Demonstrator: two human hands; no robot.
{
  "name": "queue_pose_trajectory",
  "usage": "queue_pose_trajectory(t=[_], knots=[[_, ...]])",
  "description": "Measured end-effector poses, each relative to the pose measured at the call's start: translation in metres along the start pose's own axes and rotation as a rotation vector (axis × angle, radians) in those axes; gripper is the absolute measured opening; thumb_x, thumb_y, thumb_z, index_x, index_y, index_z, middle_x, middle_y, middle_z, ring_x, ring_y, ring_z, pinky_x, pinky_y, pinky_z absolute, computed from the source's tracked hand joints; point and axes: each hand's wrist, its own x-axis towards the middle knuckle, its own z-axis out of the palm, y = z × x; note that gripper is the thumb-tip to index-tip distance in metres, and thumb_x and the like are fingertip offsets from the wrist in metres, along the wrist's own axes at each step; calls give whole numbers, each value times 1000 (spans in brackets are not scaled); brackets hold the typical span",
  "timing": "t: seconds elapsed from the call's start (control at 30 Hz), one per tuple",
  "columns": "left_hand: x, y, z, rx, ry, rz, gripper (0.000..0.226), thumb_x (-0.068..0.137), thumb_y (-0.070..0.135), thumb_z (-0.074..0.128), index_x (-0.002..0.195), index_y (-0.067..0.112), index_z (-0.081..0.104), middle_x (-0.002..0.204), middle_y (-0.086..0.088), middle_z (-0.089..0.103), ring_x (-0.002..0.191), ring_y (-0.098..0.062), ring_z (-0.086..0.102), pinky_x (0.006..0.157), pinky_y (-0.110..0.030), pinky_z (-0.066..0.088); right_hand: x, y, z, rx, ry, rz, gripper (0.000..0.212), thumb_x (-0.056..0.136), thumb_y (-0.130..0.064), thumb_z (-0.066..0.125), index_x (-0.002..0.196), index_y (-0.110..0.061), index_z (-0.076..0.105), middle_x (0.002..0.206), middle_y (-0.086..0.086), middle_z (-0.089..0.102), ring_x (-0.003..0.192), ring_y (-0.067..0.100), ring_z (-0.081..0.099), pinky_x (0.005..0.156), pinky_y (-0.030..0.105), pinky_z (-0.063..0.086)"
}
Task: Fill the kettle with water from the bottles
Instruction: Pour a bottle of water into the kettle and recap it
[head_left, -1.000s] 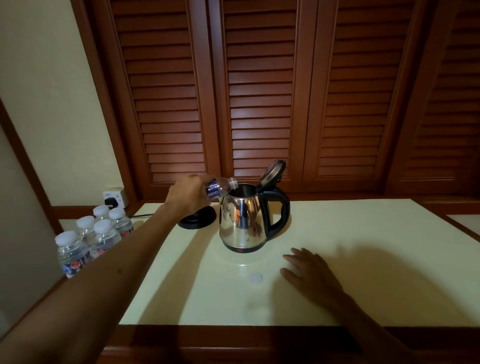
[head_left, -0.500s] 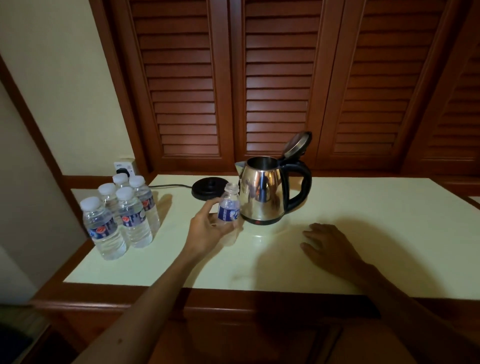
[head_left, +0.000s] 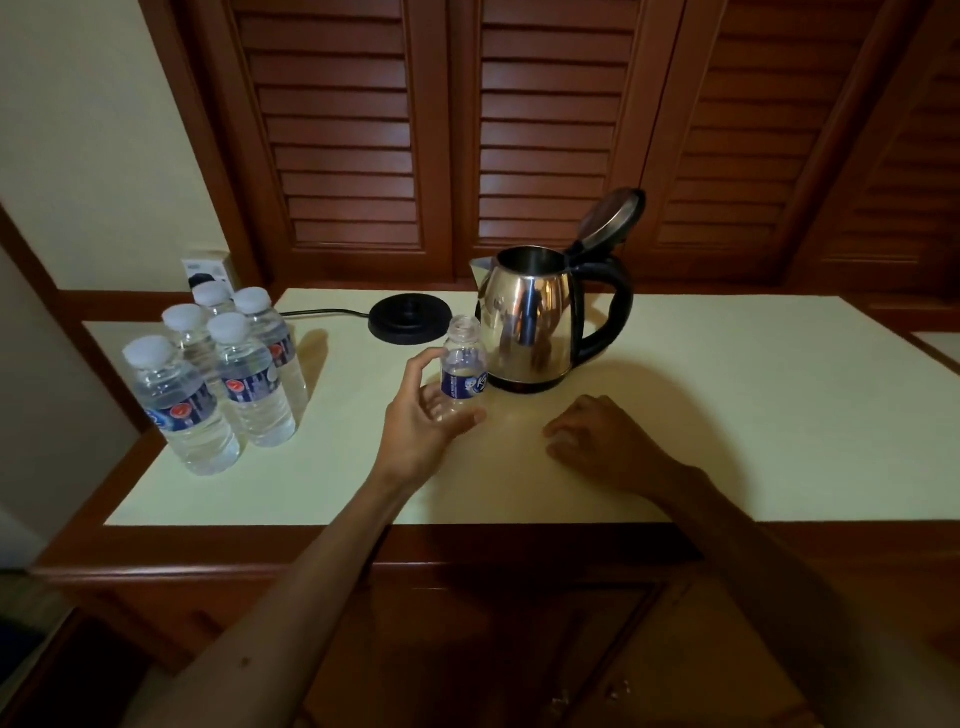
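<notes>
The steel kettle (head_left: 530, 322) with a black handle stands on the cream tabletop (head_left: 727, 395), its lid (head_left: 610, 215) hinged open. An uncapped, empty-looking bottle (head_left: 464, 358) stands upright just left of it. My left hand (head_left: 415, 421) cups the bottle's base from the left; the fingers curl near the bottom and the thumb is lifted off the bottle. My right hand (head_left: 602, 441) lies palm down on the table in front of the kettle with its fingers curled. A pale spot shows under its fingertips; the loose cap is not visible. Several capped full bottles (head_left: 228, 374) stand at the left.
The kettle's black power base (head_left: 410, 317) sits behind the empty bottle, its cord running left to a wall socket (head_left: 205, 267). Louvred wooden doors close off the back. The table's wooden front edge (head_left: 467, 540) is near me.
My left hand tipped the bottle over the kettle a second ago, then set it upright on the table; now its thumb has come off. The view has dropped lower and closer.
</notes>
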Motion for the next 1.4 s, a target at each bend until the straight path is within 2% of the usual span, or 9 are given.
queue_pose_trajectory(t=[0.23, 0.33, 0.5, 0.97, 1.1, 1.17, 1.27, 1.33, 1.4], knots=[[1, -1, -3, 60, -19, 13, 73, 79, 9, 82, 124, 52, 43, 118, 2, 73, 110, -11, 68, 99, -37, 54, 16, -43, -29, 291, 157, -49, 23, 89, -23, 67, 112, -19, 67, 94, -17, 58, 82, -5, 55, 68, 11, 39], [1, -1, -4, 86, -27, 31, 73, 80, 11, 82, 125, 52, 42, 125, 4, 69, 114, -9, 66, 100, -33, 53, 32, -73, -56, 429, 253, -177, 26, 89, -16, 67, 114, -12, 67, 100, -11, 64, 89, -9, 59, 75, 8, 46], [2, 0, -5, 129, -31, 38, 73, 80, 13, 83, 126, 52, 41, 129, 7, 64, 121, -11, 61, 105, -32, 50, 57, -100, -72, 370, 285, -231, 28, 87, -15, 70, 114, -12, 69, 109, 0, 69, 100, 9, 63, 86, 27, 53], [5, -4, -5, 177, -37, 20, 77, 81, 16, 82, 138, 41, 36, 140, -1, 60, 126, -19, 59, 104, -35, 50, 78, -116, -92, 82, 47, -311, 31, 89, -8, 64, 120, -13, 67, 127, 0, 62, 111, 2, 50, 84, 7, 35], [5, -6, -5, 182, -42, 19, 76, 81, 17, 82, 139, 39, 37, 138, -2, 61, 125, -20, 60, 105, -37, 50, 79, -118, -91, -8, 37, -298, 27, 91, -23, 64, 116, -13, 68, 113, 4, 64, 102, 14, 57, 79, 24, 42], [6, -7, -5, 194, -41, 27, 75, 81, 19, 82, 137, 41, 37, 139, 0, 61, 124, -19, 60, 103, -31, 51, 81, -119, -86, -58, 82, -286, 24, 89, -34, 65, 98, -12, 70, 93, 6, 64, 85, 18, 58, 71, 35, 45], [6, -7, -5, 214, -44, 39, 75, 80, 19, 83, 133, 44, 35, 137, 2, 62, 118, -12, 62, 90, -10, 49, 85, -122, -74, -84, 178, -207, 35, 87, -46, 62, 74, -13, 59, 71, 6, 58, 68, 17, 52, 60, 34, 40], [6, -7, -6, 207, -42, 41, 74, 81, 18, 82, 131, 45, 35, 137, 2, 61, 114, -7, 61, 82, -3, 47, 86, -122, -71, -35, 182, -178, 34, 86, -50, 62, 77, -17, 61, 69, 1, 58, 67, 13, 53, 62, 32, 43], [7, -7, -6, 208, -37, 44, 74, 81, 18, 82, 130, 46, 35, 137, 3, 60, 114, -6, 59, 79, 0, 46, 83, -117, -73, 52, 96, -170, 31, 88, -47, 63, 102, -20, 68, 84, 2, 65, 80, 15, 60, 69, 31, 50]])
